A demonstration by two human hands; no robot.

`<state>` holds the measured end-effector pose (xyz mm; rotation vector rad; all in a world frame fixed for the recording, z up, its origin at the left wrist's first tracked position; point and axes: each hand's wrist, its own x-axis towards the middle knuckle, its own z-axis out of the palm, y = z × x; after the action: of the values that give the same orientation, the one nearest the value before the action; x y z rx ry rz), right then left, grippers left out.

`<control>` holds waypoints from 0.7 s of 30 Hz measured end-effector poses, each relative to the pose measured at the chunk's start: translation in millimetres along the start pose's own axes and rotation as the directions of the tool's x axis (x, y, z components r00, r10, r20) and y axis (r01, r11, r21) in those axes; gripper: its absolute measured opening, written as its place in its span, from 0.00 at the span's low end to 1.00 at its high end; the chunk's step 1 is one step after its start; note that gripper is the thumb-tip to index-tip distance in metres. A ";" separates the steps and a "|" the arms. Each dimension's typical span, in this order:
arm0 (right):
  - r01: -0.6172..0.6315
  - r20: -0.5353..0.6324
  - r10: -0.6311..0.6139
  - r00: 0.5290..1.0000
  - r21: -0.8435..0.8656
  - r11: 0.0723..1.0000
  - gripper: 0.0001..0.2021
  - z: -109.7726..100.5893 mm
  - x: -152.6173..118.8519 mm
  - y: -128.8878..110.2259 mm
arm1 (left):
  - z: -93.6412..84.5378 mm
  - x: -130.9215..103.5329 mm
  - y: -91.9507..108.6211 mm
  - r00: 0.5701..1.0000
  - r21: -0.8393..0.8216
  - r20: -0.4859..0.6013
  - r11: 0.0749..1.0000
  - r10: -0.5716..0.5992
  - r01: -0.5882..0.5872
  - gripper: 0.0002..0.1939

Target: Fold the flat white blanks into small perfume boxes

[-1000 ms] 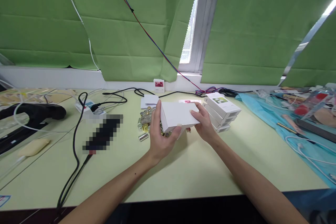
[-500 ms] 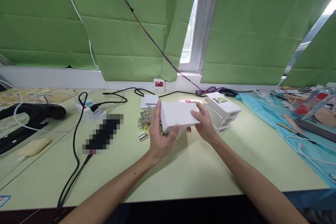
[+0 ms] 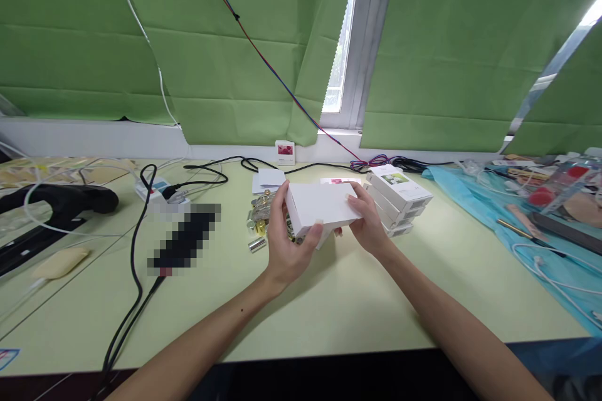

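Note:
A plain white box [image 3: 322, 205] is held tilted above the table between both hands. My left hand [image 3: 289, 244] grips its left end, thumb on the near edge and fingers along the side. On the right end, my right hand [image 3: 367, 219] has its thumb over the top, while its other fingers are partly hidden beneath. Under the box a further white flap or part shows; I cannot make out which. Behind my left hand lies a cluster of small glass and metal pieces [image 3: 261, 207], partly covered. A silver cylinder [image 3: 257, 245] rests beside it.
Right of the hands stands a stack of white boxes [image 3: 399, 194] with a picture on top. Folded white papers [image 3: 268, 180] lie behind. Black cables [image 3: 136, 263], a pixelated dark object [image 3: 185, 241] and a power strip [image 3: 157, 191] are left; a blue sheet [image 3: 475, 207] is right.
Both hands keep their hold on the white box. The box has tilted very slightly, and the right thumb has shifted a little on its top.

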<state>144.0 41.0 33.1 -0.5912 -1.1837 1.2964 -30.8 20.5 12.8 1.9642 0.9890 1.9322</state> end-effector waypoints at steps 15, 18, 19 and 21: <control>-0.085 -0.064 0.085 0.994 -0.003 0.996 0.18 -2.6 -0.5 -0.2 | 1.0 -0.5 -1.1 1.000 0.004 0.019 1.000 -0.002 0.002 0.40; -0.098 -0.075 0.100 0.992 0.027 0.995 0.18 -2.4 1.2 -0.9 | 1.4 -1.9 -3.3 1.000 0.012 0.023 1.000 -0.006 0.006 0.41; -0.105 -0.081 0.107 0.991 0.032 0.994 0.18 -2.4 1.6 -1.0 | 1.6 -2.2 -3.9 1.000 0.013 0.024 1.000 -0.004 0.003 0.41; -0.118 -0.095 0.121 0.988 0.038 0.992 0.17 -2.9 2.3 -1.0 | 1.9 -2.6 -4.6 1.000 0.010 0.024 1.000 0.000 0.000 0.42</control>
<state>146.6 43.7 33.6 -0.7026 -1.0587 1.3696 -30.2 23.0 7.7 1.9882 0.9937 1.9026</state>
